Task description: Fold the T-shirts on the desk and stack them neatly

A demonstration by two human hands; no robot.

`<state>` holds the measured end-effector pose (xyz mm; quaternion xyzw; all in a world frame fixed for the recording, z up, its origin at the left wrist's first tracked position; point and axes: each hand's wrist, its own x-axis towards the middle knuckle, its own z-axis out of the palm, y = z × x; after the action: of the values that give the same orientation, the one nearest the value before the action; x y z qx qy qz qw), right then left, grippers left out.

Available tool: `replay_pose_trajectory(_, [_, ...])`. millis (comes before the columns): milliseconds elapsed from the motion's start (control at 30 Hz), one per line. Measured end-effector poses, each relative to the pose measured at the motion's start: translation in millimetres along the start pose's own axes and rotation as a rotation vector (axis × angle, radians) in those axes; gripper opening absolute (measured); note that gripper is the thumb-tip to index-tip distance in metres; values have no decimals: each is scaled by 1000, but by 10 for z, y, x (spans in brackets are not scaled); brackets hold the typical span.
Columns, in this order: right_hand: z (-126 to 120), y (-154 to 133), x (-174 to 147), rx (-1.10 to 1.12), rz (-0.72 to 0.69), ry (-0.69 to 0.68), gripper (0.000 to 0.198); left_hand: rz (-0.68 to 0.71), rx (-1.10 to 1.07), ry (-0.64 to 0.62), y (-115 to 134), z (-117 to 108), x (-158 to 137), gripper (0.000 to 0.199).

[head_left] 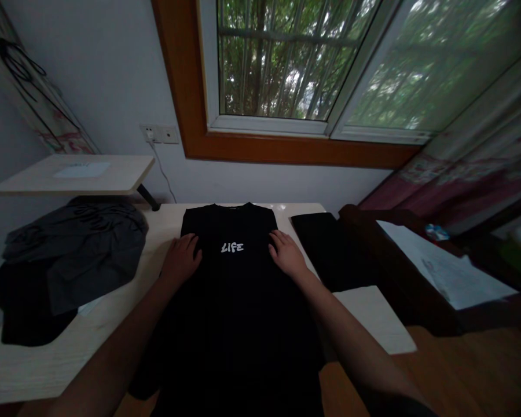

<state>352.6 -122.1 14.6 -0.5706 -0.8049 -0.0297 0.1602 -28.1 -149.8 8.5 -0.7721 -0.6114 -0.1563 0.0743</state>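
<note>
A black T-shirt (234, 301) with white lettering on its chest lies spread on the pale table (113, 315), its neckline toward the wall and its lower part hanging over the front edge. On the shirt's left side rests my left hand (183, 256), fingers lying on the fabric near the shoulder. My right hand (287, 252) lies flat on the opposite side at about the same height. Neither hand has lifted the cloth; both touch it from above.
Crumpled dark grey and black clothing (99, 249) lies at left, below a raised shelf (73, 179). A folded black cloth (330, 243) sits at right. Beyond it, a paper sheet (443, 266) lies on a dark wooden piece of furniture (410, 289). A window (286, 69) is behind the table.
</note>
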Motion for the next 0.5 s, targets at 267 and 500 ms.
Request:
replay_pose_trajectory(267, [-13, 49, -36, 9, -16, -33, 50, 36, -8, -39, -39, -24, -61, 52])
replay_pose_trajectory(500, [-33, 80, -262, -21, -30, -45, 52, 123, -33, -67, -191, -195, -432, 49])
